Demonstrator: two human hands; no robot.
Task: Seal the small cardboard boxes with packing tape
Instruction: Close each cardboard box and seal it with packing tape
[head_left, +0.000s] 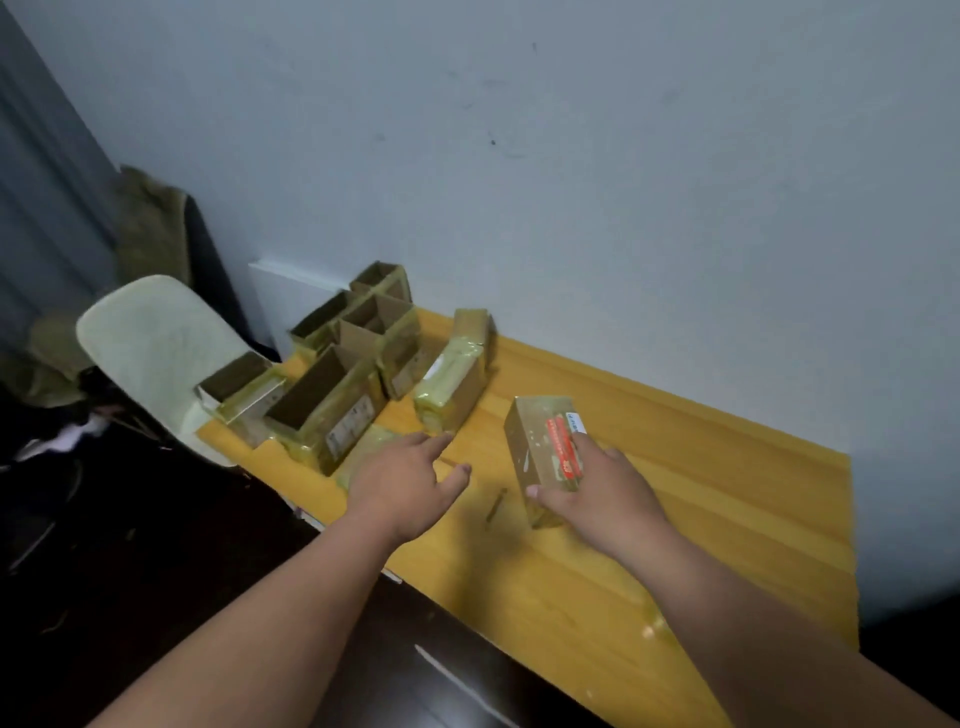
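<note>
My right hand (597, 491) grips a small cardboard box (540, 447) with a red label, thumb on its near end and fingers over its far side; the box stands on the yellow table (675, 493). My left hand (410, 478) reaches forward with its fingers spread over the table, its fingertips close to a taped box (452, 389) lying on its side. Another taped box (472, 327) stands behind that one. Several boxes with open tops (322, 400) crowd the table's far left corner. No tape roll is visible.
A pale plastic chair (156, 348) stands off the table's left end with clothes (150, 234) hanging behind it. The blue-grey wall (571, 182) runs along the table's far edge. A small dark strip (496, 506) lies on the table between my hands.
</note>
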